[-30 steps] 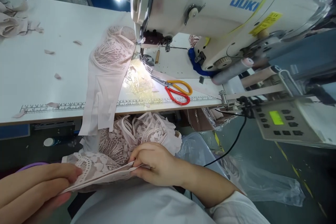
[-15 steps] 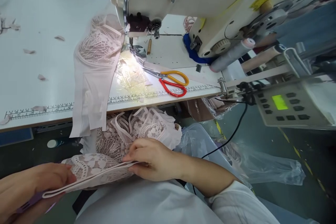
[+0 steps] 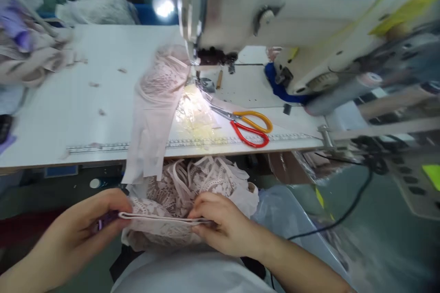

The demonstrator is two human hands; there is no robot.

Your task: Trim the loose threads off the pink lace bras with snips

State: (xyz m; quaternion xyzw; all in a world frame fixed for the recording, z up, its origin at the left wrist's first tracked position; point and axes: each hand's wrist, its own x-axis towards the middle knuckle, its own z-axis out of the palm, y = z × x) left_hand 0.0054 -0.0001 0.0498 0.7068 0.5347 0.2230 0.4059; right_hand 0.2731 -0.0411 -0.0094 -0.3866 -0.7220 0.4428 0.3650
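Note:
A pale pink lace bra piece [image 3: 163, 231] is stretched level between both hands, its folded edge uppermost, close to my body. My left hand [image 3: 92, 224] pinches the left end of that edge. A small purple object [image 3: 106, 220] also sits within this hand, mostly hidden by the fingers. At the other end, my right hand [image 3: 225, 226] grips the edge between thumb and fingers. Just beyond the hands lies a heap of similar lace bras [image 3: 220, 178], below the table edge. Another pink bra [image 3: 161, 82] lies by the machine's needle, its band hanging over the front edge.
A JUKI sewing machine [image 3: 295, 13] stands on the white table [image 3: 99, 119]. Scissors with orange and red handles [image 3: 252, 128] lie near the printed ruler. Fabric pieces [image 3: 37, 55] are piled at left. A clear plastic bin [image 3: 292, 219] and black cable [image 3: 343, 219] are at right.
The view has swung left and up. My left hand has raised its end of the bra piece, so the folded edge, tilted before, is now nearly level. Both hands keep their hold.

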